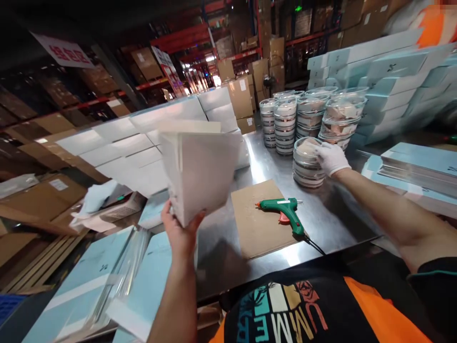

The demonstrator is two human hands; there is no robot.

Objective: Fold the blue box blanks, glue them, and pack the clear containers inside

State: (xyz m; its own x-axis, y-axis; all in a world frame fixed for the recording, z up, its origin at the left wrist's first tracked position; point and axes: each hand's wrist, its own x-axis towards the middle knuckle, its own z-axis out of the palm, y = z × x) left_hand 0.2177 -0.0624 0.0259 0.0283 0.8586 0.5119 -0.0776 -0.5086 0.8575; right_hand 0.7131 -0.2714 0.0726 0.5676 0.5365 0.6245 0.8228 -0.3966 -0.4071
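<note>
Currently I log: left hand (pixel 180 234) pinching light, stiff white box (pixel 200 169) at its corner; gloved right hand (pixel 330 158) closed over slippery round container (pixel 306 162).

1. The surface (pixel 332 221) is bare, shiny metal, running under both hands.
2. A brown cardboard sheet (pixel 255 224) lies flat on it, between the left hand (pixel 180 233) and the right hand (pixel 330 157).
3. A green glue gun (pixel 285 212) rests partly on that sheet, below the right hand.
4. Stacks of round clear containers (pixel 307 124) stand on the surface; the right hand rests on the nearest stack.
5. Pale blue flat boxes (pixel 410 164) lie just right of the right hand; white boxes (pixel 132 143) are piled beyond the left hand.
</note>
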